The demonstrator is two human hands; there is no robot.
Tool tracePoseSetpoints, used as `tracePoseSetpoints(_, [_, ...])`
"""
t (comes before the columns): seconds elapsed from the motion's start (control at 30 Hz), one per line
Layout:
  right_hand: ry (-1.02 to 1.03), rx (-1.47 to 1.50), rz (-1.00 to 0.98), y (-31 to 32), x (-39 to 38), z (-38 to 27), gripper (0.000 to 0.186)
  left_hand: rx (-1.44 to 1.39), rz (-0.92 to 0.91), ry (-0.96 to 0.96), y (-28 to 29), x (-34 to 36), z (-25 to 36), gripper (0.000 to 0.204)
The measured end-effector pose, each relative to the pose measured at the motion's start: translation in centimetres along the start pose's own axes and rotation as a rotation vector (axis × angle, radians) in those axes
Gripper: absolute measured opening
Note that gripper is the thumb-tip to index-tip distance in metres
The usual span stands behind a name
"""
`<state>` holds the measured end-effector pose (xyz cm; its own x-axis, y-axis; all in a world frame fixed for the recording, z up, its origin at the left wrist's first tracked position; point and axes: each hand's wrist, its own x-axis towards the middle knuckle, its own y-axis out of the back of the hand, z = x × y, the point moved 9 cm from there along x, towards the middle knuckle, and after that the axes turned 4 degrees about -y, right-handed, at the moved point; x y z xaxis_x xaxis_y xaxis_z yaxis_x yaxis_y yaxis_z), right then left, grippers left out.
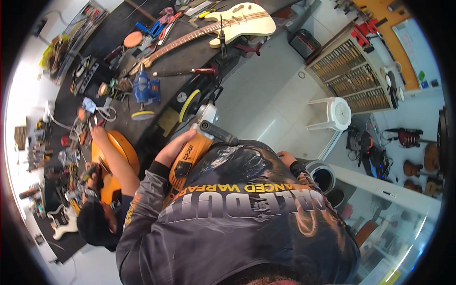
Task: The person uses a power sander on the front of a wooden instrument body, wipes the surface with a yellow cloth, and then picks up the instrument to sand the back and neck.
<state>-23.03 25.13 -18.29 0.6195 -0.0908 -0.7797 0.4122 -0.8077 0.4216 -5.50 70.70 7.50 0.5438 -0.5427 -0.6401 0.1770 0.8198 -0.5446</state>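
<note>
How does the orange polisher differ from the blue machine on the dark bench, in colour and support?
Colour: the orange polisher has an orange body with a silvery head, while the blue machine has a blue body.
Support: the orange polisher is held in the person's left hand, while the blue machine stands on the dark bench.
Shared: each has a round yellow pad.

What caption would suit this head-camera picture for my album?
The left hand holds an orange polisher beside a dark workbench bearing a cream electric guitar, a co-worker nearby.
</note>
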Motion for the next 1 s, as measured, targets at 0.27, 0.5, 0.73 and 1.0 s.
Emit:
tracePoseSetpoints(0.27, [-0.101, -0.006, -0.037, 4.7, -5.0, 8.3, 0.029, 0.014, -0.002, 0.077, -6.2, -1.4, -5.4, 0.067])
tracePoseSetpoints(0.5, [0.337, -0.635, -0.027, 1.8, -4.2, 19.0, 0.023, -0.032, -0.053, 0.074, -5.6, -0.9, -6.8, 0.07])
tracePoseSetpoints(0.73, [-0.106, 0.163, 0.007, -5.1, -2.1, 18.4, 0.033, -0.158, -0.135, 0.096, -2.9, -3.8, -5.3, 0.089])
tracePoseSetpoints(1.0, [0.041, -0.086, 0.068, -10.9, -0.8, 12.3, 0.045, -0.305, -0.125, 0.061, 1.5, -5.1, -5.5, 0.083])
